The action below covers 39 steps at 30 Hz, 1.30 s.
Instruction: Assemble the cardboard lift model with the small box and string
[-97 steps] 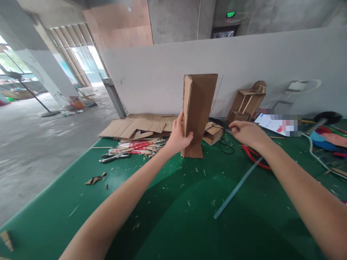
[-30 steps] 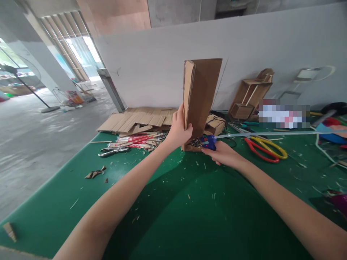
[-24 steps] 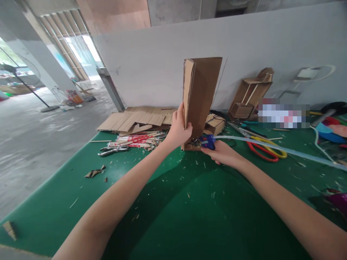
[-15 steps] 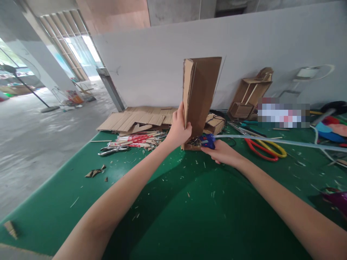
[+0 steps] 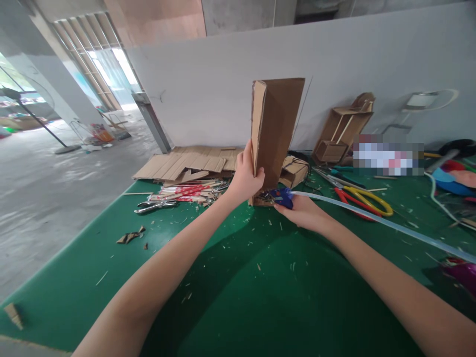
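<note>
My left hand [image 5: 248,174] is closed around the left side of an open cardboard box [image 5: 279,129], which stands upright on the green table [image 5: 260,297]. Low at the box's front, my right hand [image 5: 305,212] grips a blue glue gun [image 5: 282,197]. Its nozzle points left into the bottom of the box, where the tip is hard to make out. From the back of the gun a long translucent glue stick [image 5: 372,216] runs out to the right. The fingers of my right hand are partly hidden behind the gun.
Flat cardboard sheets [image 5: 178,163], packets of sticks [image 5: 189,192] and silver pliers [image 5: 156,206] lie on the left. Scissors with red and yellow handles [image 5: 368,198] are on the right. Behind stands another cardboard construction [image 5: 344,129] against the white wall [image 5: 208,89].
The glue gun and my right hand have shifted slightly left, and the glue stick's far end has swung down toward me. My left hand and the box have hardly moved.
</note>
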Each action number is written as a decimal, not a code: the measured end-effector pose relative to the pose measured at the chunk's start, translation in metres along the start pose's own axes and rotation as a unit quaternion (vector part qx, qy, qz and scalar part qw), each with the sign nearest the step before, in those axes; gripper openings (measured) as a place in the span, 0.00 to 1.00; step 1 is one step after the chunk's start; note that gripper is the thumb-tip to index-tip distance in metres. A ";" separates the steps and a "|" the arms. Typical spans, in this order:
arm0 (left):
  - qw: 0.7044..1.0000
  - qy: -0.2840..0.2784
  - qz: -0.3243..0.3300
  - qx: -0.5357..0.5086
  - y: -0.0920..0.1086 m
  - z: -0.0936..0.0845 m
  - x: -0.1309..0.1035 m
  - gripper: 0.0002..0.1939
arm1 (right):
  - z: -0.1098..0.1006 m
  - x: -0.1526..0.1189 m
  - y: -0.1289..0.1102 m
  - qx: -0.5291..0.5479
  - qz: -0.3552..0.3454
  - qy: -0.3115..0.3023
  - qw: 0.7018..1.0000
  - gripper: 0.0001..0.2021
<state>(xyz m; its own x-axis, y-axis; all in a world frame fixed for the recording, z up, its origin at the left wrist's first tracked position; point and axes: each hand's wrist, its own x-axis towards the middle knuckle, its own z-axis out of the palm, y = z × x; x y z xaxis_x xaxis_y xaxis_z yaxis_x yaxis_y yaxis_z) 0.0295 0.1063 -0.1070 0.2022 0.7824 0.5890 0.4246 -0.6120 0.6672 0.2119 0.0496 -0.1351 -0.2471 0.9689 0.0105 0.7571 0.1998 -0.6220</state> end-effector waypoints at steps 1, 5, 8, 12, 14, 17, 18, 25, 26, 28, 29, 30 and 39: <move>1.000 -0.001 -0.003 0.000 0.001 -0.001 0.000 0.39 | 0.000 0.000 0.000 0.002 0.000 0.002 1.000 0.16; 1.000 -0.008 -0.008 0.004 0.005 -0.003 -0.001 0.40 | -0.001 -0.001 -0.001 0.007 0.025 -0.002 1.000 0.18; 1.000 -0.011 0.002 -0.001 0.007 -0.005 -0.001 0.40 | -0.003 -0.004 -0.004 0.002 0.033 0.002 0.999 0.18; 1.000 -0.009 0.012 -0.005 0.006 -0.004 -0.001 0.40 | -0.004 -0.006 -0.006 0.000 0.027 -0.004 1.000 0.17; 1.000 -0.008 0.011 -0.002 0.004 -0.004 0.000 0.40 | -0.003 -0.006 -0.007 0.002 0.028 -0.008 1.000 0.17; 1.000 -0.007 0.012 0.002 0.002 -0.003 0.000 0.40 | -0.003 -0.005 -0.009 0.009 0.057 -0.018 0.998 0.18; 1.000 -0.005 0.013 0.002 0.002 -0.003 0.000 0.40 | -0.003 -0.005 -0.009 0.011 0.069 -0.022 0.997 0.18; 1.000 -0.003 0.013 -0.002 0.001 -0.002 0.000 0.40 | -0.004 -0.005 -0.008 0.015 0.075 -0.034 0.996 0.16; 1.000 -0.003 0.013 -0.002 0.001 -0.001 0.000 0.39 | -0.004 -0.005 -0.008 0.015 0.070 -0.035 0.997 0.17; 1.000 -0.001 0.015 -0.002 0.001 -0.001 0.001 0.39 | -0.003 -0.005 -0.009 0.012 0.065 -0.030 0.997 0.16; 1.000 0.000 0.016 -0.002 0.001 -0.001 0.001 0.39 | -0.003 -0.005 -0.009 0.009 0.065 -0.027 0.997 0.16; 1.000 0.001 0.018 -0.002 0.000 -0.001 0.001 0.40 | -0.003 -0.005 -0.009 0.008 0.065 -0.024 0.998 0.15; 1.000 -0.005 0.007 0.012 0.001 -0.001 0.000 0.37 | 0.000 0.010 0.011 0.039 0.074 -0.052 0.995 0.18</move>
<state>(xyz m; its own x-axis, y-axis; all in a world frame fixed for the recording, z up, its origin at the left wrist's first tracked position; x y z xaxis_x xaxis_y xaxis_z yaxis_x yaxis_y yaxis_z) 0.0291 0.1061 -0.1058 0.2164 0.7747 0.5941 0.4433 -0.6202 0.6472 0.2181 0.0614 -0.1416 -0.2009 0.9656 -0.1648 0.7420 0.0402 -0.6692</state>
